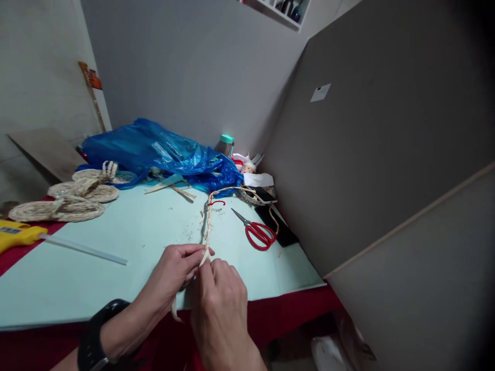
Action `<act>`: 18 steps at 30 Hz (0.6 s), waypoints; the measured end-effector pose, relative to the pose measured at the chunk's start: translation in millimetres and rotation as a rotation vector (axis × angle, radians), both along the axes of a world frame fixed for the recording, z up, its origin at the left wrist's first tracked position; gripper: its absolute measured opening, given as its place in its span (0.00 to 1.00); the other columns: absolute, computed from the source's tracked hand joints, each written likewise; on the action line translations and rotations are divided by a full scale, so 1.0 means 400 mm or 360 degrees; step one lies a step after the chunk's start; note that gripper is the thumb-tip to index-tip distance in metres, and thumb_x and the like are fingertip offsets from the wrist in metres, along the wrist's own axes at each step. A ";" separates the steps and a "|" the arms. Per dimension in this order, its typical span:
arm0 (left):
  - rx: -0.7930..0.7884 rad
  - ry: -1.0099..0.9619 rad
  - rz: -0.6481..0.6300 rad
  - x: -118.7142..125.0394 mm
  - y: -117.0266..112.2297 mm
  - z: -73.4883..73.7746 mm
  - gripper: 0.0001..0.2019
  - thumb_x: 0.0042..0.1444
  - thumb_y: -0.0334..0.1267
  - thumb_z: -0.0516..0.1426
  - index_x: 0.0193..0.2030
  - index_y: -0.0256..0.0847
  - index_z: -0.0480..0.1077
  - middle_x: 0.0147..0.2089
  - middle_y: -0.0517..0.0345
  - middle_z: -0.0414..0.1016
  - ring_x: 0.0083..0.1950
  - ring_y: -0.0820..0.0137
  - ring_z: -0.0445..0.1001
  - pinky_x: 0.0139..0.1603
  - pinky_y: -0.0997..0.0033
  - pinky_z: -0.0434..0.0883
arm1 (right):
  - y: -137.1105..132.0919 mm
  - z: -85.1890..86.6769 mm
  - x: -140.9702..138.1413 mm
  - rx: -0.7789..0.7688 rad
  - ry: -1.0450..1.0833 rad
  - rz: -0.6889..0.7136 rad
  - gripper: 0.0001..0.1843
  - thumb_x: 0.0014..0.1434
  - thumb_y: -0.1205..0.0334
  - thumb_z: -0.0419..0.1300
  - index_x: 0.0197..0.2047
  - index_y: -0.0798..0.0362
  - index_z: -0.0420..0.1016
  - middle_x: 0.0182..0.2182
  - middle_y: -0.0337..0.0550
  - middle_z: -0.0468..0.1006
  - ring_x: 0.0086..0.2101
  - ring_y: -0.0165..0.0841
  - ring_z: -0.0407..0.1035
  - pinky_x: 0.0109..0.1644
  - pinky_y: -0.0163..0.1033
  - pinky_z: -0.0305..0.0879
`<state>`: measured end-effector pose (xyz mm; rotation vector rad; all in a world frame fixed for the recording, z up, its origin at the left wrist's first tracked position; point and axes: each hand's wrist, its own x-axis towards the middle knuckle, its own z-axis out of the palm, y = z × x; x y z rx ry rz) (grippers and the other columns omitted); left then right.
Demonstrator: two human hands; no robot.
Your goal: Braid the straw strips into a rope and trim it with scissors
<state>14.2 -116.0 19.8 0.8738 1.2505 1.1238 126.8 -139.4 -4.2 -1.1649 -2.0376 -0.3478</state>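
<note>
A pale braided fibre cord (209, 221) runs up from my hands, bends past a small red hook or thread and continues right towards a phone. My left hand (180, 265), with a black watch on the wrist, pinches the braid's lower end between thumb and fingers. Close against it, my right hand (222, 293) is closed on the loose strands (205, 256) of that braid, its fingertips partly hidden. One loose strand (175, 310) hangs below my left hand. Red-handled scissors (260, 235) lie to the right, their blades pointing up and left.
Woven fibre slippers (62, 207) lie at the left, near a yellow glue gun (21, 234) with a long glue stick. Behind are a blue plastic bag (154, 147) and a green-lidded jar (226, 144). Grey panels wall the back and right of the pale green tabletop (150, 226).
</note>
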 end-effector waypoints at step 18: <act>-0.0035 0.0022 -0.0107 -0.027 -0.014 -0.014 0.14 0.48 0.43 0.63 0.40 0.39 0.76 0.24 0.62 0.73 0.30 0.70 0.72 0.33 0.74 0.68 | 0.123 0.060 0.040 -0.1434 0.0643 0.0632 0.16 0.67 0.62 0.47 0.30 0.54 0.70 0.24 0.35 0.69 0.27 0.27 0.61 0.34 0.31 0.54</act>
